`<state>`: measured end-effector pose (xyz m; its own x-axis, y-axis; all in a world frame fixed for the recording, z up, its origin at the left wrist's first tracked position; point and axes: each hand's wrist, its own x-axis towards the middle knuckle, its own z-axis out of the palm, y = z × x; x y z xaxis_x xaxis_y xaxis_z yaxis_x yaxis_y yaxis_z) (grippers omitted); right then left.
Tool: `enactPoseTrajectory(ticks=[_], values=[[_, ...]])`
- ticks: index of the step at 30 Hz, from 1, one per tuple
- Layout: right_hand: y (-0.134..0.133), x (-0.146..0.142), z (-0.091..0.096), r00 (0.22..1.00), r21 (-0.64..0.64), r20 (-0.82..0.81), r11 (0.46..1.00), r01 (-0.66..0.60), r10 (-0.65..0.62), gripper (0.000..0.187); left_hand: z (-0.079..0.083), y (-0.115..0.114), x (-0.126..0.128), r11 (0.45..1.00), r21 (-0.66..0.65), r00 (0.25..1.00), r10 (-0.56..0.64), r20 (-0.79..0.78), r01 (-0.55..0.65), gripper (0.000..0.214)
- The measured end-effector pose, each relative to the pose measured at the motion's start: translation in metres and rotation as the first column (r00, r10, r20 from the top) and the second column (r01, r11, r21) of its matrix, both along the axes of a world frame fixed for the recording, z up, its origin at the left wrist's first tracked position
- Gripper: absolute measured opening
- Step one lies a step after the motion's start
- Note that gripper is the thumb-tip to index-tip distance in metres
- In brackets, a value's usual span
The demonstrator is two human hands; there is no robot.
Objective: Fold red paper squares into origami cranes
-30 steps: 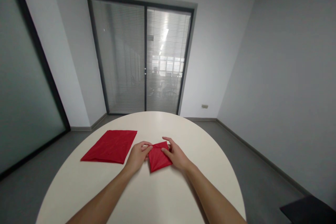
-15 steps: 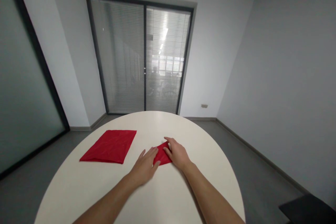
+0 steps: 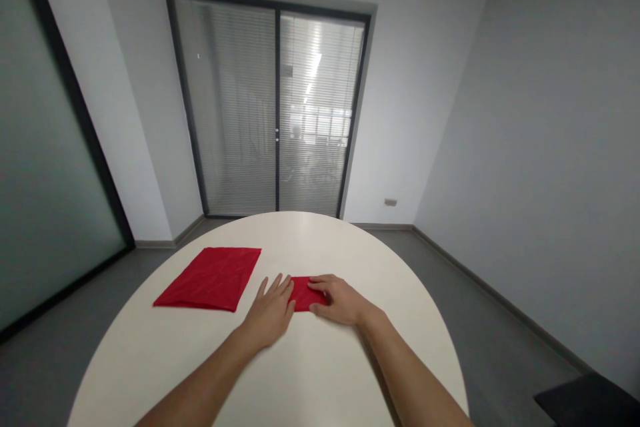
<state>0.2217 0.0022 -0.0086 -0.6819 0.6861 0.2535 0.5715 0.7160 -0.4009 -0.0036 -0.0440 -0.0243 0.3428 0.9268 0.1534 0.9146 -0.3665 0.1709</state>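
A small red folded cloth lies on the round white table between my two hands. My left hand is open and flat, its fingers spread, with the fingertips and thumb touching the cloth's left edge. At the right end, my right hand curls over the cloth, fingers at its far side and thumb at its near side. That hand hides the cloth's right end. Left of my hands, a larger red folded cloth lies flat and slightly wrinkled, touched by neither hand.
Beyond the table's curved far edge stands a dark-framed glass partition with blinds. White walls rise on the right, and a frosted glass panel stands on the left. A dark flat object shows at the lower right corner.
The small red cloth has turned from slanted to nearly straight. My left hand has shifted slightly left; the right hand has turned and come down around the cloth's right end.
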Motion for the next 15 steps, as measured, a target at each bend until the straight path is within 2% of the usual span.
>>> enactPoseTrajectory(ticks=[3, 9, 12, 15], values=[[-0.001, 0.001, 0.004, 1.0, -0.001, 0.028, 1.0, -0.006, 0.006, 0.062, -0.003, 0.002, -0.003, 1.0, 0.022, 1.0, 0.006, 0.002, -0.006, 0.05], [-0.003, 0.001, 0.005, 1.0, 0.0, 0.015, 1.0, 0.015, -0.015, 0.062, -0.003, 0.005, -0.008, 0.994, 0.097, 0.999, 0.042, 0.016, -0.044, 0.05], [-0.006, 0.001, 0.009, 1.0, 0.004, 0.017, 1.0, 0.018, -0.018, 0.058, 0.002, 0.004, -0.006, 0.99, 0.132, 0.996, -0.058, 0.062, 0.05, 0.05], [-0.009, 0.0, 0.013, 1.0, 0.008, 0.008, 1.0, 0.009, -0.009, 0.048, 0.004, 0.001, -0.003, 0.982, 0.076, 0.98, -0.178, 0.091, 0.172, 0.048]])
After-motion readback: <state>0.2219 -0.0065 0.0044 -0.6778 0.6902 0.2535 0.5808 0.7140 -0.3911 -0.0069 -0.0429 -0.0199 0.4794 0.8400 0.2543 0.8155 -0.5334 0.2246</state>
